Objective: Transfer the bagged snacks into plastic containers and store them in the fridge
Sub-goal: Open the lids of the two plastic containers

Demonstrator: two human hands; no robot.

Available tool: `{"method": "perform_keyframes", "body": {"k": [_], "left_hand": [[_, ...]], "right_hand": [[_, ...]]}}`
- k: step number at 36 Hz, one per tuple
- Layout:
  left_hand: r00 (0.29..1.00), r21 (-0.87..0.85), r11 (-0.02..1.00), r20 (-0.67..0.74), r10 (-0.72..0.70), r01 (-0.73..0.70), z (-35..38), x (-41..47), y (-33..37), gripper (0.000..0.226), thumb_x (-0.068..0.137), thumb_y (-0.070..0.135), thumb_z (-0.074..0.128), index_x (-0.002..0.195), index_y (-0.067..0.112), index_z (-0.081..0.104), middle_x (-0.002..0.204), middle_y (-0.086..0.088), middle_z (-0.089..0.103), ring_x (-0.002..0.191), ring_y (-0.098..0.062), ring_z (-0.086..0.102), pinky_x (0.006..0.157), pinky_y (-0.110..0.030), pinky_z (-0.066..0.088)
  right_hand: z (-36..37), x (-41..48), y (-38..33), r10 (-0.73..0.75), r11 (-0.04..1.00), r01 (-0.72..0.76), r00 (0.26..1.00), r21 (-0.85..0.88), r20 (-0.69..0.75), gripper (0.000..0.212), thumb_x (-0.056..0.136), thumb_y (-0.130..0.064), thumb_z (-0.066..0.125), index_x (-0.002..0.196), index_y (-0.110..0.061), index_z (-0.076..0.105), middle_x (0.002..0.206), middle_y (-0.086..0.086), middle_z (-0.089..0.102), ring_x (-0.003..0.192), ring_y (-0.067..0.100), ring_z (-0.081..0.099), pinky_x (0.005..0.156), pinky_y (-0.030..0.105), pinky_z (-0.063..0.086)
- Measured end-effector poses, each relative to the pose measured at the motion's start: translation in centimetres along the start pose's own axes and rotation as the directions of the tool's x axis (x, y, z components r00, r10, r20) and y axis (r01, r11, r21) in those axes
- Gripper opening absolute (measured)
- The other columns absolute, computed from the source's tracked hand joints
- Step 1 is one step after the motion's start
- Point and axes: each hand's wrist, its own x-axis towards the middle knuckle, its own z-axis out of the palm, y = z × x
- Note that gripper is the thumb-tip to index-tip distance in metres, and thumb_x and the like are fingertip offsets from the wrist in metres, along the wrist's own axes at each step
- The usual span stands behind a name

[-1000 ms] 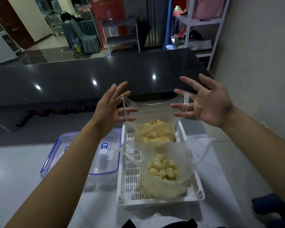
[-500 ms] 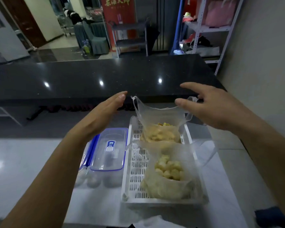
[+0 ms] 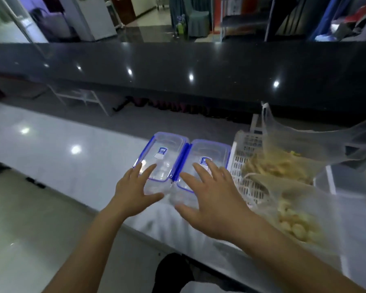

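left hand [image 3: 135,192] fingers [image 3: 150,169] straight and spread wide, tips over the near end of the left plastic container [image 3: 164,152], gripping nothing; can't tell if they touch the lid. right hand [image 3: 212,200] fingers [image 3: 199,169] also splayed and straight, over the near half of the right plastic container [image 3: 208,154], one tip by the blue label, thumb out to the side, nothing held; contact unclear. both containers are clear with blue-rimmed lids on, lying side by side and touching along their long edges. just right of them, a white slotted basket [image 3: 244,149] holds the two bagged snacks: far bag [image 3: 292,157] of yellowish strips with its handles standing up, near bag [image 3: 298,216] of pale round pieces, both open-topped. all of it sits on a glossy white counter [image 3: 72,144] with light glare spots. behind it is a raised black polished countertop [image 3: 178,64]. past that, a dim room: a white fridge-like unit [image 3: 95,17] at far left, a grey draped chair [image 3: 191,16], blurry shelving at far right. pale tiled floor [image 3: 19,218] at lower left.
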Motion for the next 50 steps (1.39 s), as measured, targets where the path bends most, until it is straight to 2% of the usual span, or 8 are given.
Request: {"method": "perform_keyframes", "body": {"k": [6,25,32,35,38,43,46,50], "left_hand": [[0.997,0.045,0.998,0.076,0.030,-0.033,1.3,2.8,-2.3,0.090,0.086,0.069,0.057,0.158,0.042,0.009,0.169,-0.001,0.005,0.154,-0.028,0.007,0.121,-0.049,0.019],[0.940,-0.089,0.951,0.151,0.306,-0.295,1.4,12.2,-12.6,0.077,0.084,0.077,0.016,0.155,0.051,0.001,0.167,0.014,-0.011,0.155,-0.025,-0.003,0.124,-0.049,0.005],[0.931,-0.125,0.939,0.142,0.337,-0.321,1.1,13.0,-17.6,0.079,0.084,0.079,0.018,0.155,0.049,-0.001,0.167,0.015,-0.009,0.156,-0.025,-0.001,0.123,-0.051,0.006],[0.916,-0.270,0.904,0.138,0.377,-0.332,0.4,13.2,-19.2,0.081,0.088,0.073,0.037,0.157,0.047,0.004,0.168,0.015,0.002,0.154,-0.022,0.011,0.123,-0.052,0.021],[0.933,-0.624,0.751,0.094,0.348,-0.217,-1.0,13.3,-20.1,0.084,0.083,0.056,0.068,0.152,0.048,0.021,0.158,0.021,0.026,0.138,-0.005,0.039,0.105,-0.040,0.048],[0.957,-0.832,0.526,0.271,0.108,0.176,-3.2,14.6,-21.2,0.065,0.088,0.034,0.074,0.145,0.041,0.044,0.136,0.008,0.056,0.110,-0.017,0.066,0.076,-0.032,0.061],[0.922,-0.860,0.426,0.366,0.129,0.282,-3.5,15.3,-21.8,0.047,0.092,0.019,0.072,0.136,0.030,0.058,0.115,-0.003,0.073,0.096,-0.022,0.074,0.073,-0.035,0.063],[0.913,-0.868,0.393,0.383,0.139,0.304,-3.2,15.8,-22.3,0.041,0.090,0.011,0.073,0.127,0.026,0.065,0.109,-0.005,0.076,0.093,-0.022,0.075,0.067,-0.034,0.063]], "right_hand": [[5.4,3.9,0.8,0.127,0.992,-0.122,0.969,-0.034,0.212,0.075,0.092,-0.064,0.039,0.155,-0.036,0.010,0.167,0.004,-0.007,0.151,0.030,-0.018,0.119,0.056,-0.008],[12.5,14.6,-4.6,0.410,0.898,-0.377,0.904,-0.228,0.122,0.071,0.097,-0.067,0.020,0.153,-0.043,-0.016,0.166,-0.006,-0.017,0.149,0.028,-0.027,0.118,0.060,-0.013],[13.6,16.7,-9.0,0.448,0.893,-0.435,0.885,-0.119,0.127,0.075,0.093,-0.073,0.025,0.153,-0.048,-0.012,0.165,-0.013,-0.018,0.148,0.020,-0.030,0.119,0.057,-0.014],[13.9,16.8,-10.5,0.445,0.888,-0.450,0.893,0.092,0.068,0.075,0.092,-0.071,0.038,0.147,-0.057,-0.011,0.165,-0.017,-0.013,0.150,0.014,-0.023,0.122,0.054,-0.006],[14.0,17.1,-11.6,0.523,0.728,-0.406,0.849,0.553,-0.066,0.076,0.091,-0.057,0.059,0.147,-0.062,0.008,0.164,-0.023,0.004,0.151,0.007,0.005,0.119,0.042,0.023],[13.9,18.5,-11.5,0.793,0.095,-0.296,0.599,0.950,0.108,0.049,0.093,-0.032,0.068,0.137,-0.044,0.050,0.134,-0.010,0.057,0.106,0.007,0.065,0.085,0.034,0.058],[14.3,19.5,-11.1,0.809,-0.029,-0.304,0.553,0.952,0.201,0.037,0.093,-0.019,0.067,0.127,-0.033,0.061,0.112,0.001,0.072,0.098,0.020,0.071,0.083,0.043,0.061],[14.3,20.5,-11.0,0.822,-0.097,-0.263,0.522,0.960,0.226,0.033,0.091,-0.006,0.067,0.114,-0.030,0.067,0.092,0.000,0.077,0.080,0.020,0.075,0.060,0.032,0.060]]}}
